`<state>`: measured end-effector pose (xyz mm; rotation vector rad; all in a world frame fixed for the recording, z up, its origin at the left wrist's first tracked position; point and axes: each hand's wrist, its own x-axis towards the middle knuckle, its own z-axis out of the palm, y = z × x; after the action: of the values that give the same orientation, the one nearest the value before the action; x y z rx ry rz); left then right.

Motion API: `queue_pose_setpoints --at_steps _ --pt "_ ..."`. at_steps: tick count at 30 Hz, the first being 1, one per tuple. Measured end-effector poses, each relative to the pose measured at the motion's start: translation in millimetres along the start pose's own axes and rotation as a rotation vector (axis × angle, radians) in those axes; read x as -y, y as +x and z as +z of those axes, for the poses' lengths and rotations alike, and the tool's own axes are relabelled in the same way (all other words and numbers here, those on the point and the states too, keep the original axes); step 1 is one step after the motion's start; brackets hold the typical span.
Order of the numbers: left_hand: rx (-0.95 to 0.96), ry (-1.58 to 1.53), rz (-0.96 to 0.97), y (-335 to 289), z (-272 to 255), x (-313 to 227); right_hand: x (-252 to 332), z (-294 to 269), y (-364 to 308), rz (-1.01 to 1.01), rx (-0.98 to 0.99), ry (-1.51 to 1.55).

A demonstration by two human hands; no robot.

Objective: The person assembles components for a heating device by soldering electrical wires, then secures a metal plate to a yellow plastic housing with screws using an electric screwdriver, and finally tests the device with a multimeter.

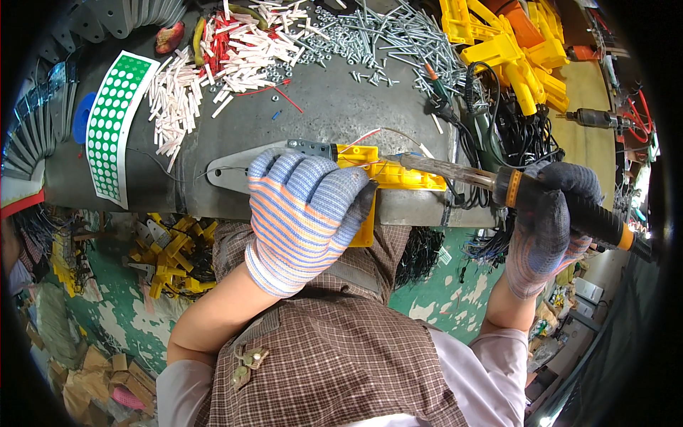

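Observation:
My left hand (302, 213), in a striped glove, is curled over a yellow plastic housing (420, 179) lying at the table's near edge. A pointed grey metal plate (231, 174) sticks out to the left from under those fingers. Thin wires (370, 163), red and white among them, rise from the housing near my thumb. In my gloved right hand (544, 231) is a soldering iron (455, 169) with a black handle and an orange ring. Its shaft points left over the housing, tip close to the wires; whether they touch, I cannot tell.
White sleeve pieces (174, 99), screws (398, 43) and nuts are heaped along the back. A green sticker sheet (119, 128) lies left. More yellow housings (516, 64) and black cables (526, 135) crowd the right. Below the table stand further yellow parts (174, 252).

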<state>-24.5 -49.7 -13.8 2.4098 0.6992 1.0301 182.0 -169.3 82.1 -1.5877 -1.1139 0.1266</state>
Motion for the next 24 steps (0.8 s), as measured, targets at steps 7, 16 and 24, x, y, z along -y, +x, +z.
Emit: queue_pose_setpoints --at_steps 7,16,24 --pt "-0.015 0.012 0.006 -3 2 2 -1 1 -1 -0.066 0.04 -0.078" --pt "0.003 0.008 -0.01 -2 -7 1 -4 -3 0 -0.069 0.026 -0.097" --pt "-0.297 -0.009 0.036 98 -16 42 -3 16 47 -0.232 -0.219 -0.018"
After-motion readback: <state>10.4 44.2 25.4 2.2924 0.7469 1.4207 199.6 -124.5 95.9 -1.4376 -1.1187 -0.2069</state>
